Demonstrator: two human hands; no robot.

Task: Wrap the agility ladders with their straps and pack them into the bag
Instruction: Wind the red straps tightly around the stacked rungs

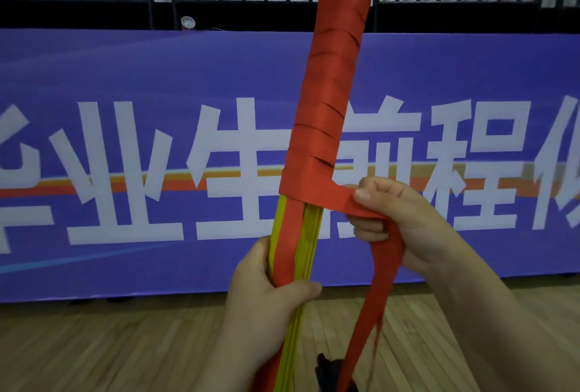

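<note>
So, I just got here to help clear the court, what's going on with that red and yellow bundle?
A person is winding a red strap round a folded agility ladder. The left hand grips the ladder low down and holds it upright. The right hand pinches the strap where it leaves the bundle. Coils cover the upper part, the lower yellow rungs are bare, and a loose tail hangs toward the wooden floor. It is not packed yet.

Left hand grips yellow ladder bundle; right hand pinches red strap.
</note>
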